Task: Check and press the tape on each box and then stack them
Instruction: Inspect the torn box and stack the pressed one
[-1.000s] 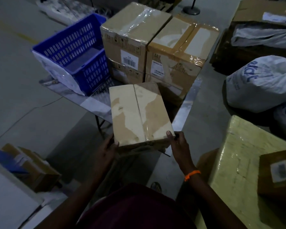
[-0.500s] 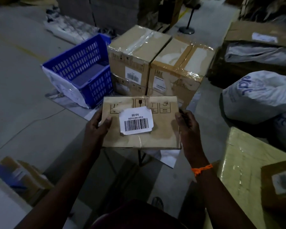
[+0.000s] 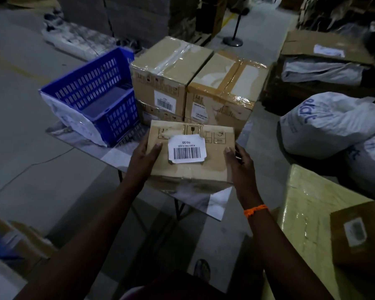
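At the near edge of the table [image 3: 206, 205], the small box [image 3: 188, 169] is held between both hands, directly in front of the two stacks of larger boxes. Its upward face carries a white barcode label [image 3: 187, 149] and a row of printed handling symbols along the far edge. Whether the underside of the small box touches the table cannot be determined.

The left hand [image 3: 144, 158] grips the left side of the small box. Its thumb lies flat on the upper face just left of the barcode label; the remaining fingers are hidden behind the box, so their spread cannot be told. The right hand [image 3: 239, 163] grips the right side. Its thumb lies on the upper face near the right edge, and its fingers are curled together around the side wall. An orange wristband [image 3: 256, 210] sits on the right wrist.

Behind the small box, the left rear box [image 3: 167, 72] has clear tape across its top, and the right rear box [image 3: 223, 87] has brown tape across its top. Each rests on a lower box. A blue basket [image 3: 91, 94] stands on the table just beside the left rear box. White sacks [image 3: 329, 124] lie on the floor to the right. A yellow wrapped parcel [image 3: 307, 213] stands at lower right.
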Tool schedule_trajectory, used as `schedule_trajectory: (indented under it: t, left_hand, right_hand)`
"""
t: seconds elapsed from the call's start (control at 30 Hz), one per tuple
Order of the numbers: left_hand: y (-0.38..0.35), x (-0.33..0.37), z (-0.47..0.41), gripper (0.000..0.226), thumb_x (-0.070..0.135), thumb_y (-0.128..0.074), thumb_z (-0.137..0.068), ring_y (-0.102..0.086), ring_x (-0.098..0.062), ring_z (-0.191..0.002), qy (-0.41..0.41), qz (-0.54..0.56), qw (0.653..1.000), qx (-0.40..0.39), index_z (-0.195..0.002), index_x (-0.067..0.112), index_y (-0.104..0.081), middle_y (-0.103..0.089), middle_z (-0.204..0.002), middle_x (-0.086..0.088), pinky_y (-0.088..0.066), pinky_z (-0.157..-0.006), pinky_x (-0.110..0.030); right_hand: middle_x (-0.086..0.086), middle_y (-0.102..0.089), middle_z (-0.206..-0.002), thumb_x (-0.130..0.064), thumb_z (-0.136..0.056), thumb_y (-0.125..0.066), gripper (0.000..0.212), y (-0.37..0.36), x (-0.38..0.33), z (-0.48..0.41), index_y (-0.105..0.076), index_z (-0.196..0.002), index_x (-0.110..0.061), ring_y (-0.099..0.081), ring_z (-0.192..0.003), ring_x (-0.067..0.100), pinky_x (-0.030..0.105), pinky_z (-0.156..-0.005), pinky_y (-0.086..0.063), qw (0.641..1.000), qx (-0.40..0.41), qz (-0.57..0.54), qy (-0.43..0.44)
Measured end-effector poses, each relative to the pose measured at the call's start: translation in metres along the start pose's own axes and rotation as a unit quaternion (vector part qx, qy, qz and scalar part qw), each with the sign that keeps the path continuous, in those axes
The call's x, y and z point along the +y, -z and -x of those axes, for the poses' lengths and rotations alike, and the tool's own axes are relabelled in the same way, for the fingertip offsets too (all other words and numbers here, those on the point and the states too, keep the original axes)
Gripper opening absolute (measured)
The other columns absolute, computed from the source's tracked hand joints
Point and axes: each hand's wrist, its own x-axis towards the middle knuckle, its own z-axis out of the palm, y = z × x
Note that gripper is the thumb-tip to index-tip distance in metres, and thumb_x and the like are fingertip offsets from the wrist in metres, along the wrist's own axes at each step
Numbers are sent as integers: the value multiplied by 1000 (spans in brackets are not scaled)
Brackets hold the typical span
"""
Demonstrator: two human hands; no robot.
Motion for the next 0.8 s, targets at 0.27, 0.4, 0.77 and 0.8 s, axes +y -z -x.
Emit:
schedule_trajectory:
  t: [0.27, 0.4, 0.77, 0.8]
  left_hand:
    - [-4, 3, -15, 50, 35, -60, -99, -60, 0, -103, 49, 67, 996, 34, -147, 26, -48, -62, -123, 11, -49, -73, -19]
    - [-2, -1, -14, 52, 38, -61, -98, -61, -3, -105, 54, 69, 995, 36, -146, 21, -50, -62, -126, 7, -49, -74, -20]
    - [2, -66, 12, 29, 34, -40, -109, -56, -20, -129, 179, 175, 967, 38, -129, 26, -60, -63, -133, 1, -48, -101, -35]
    - [3, -72, 13, 31, 30, -41, -108, -54, -20, -131, 175, 143, 974, 13, -134, 27, -58, -60, -138, 0, -49, -100, -34]
  right_hand:
    - [-3, -76, -121, -57, -89, -70, 44, 2, 12, -3, -75, -119, -25, -67, -122, 19, 44, -111, -49, 995, -38, -67, -61]
    - [-4, -74, -126, -84, -71, -67, 54, 7, 18, 3, -76, -110, -47, -67, -122, 19, 50, -110, -49, 993, -72, -55, -73]
    - [2, -63, -139, -43, -106, -42, 41, 21, 50, 17, -59, -138, -22, -58, -130, 16, 30, -99, -52, 979, -82, -100, -157]
    - [5, -61, -141, -30, -110, -40, 32, 20, 55, 19, -58, -134, -21, -57, -130, 18, 33, -103, -50, 977, -79, -103, -166]
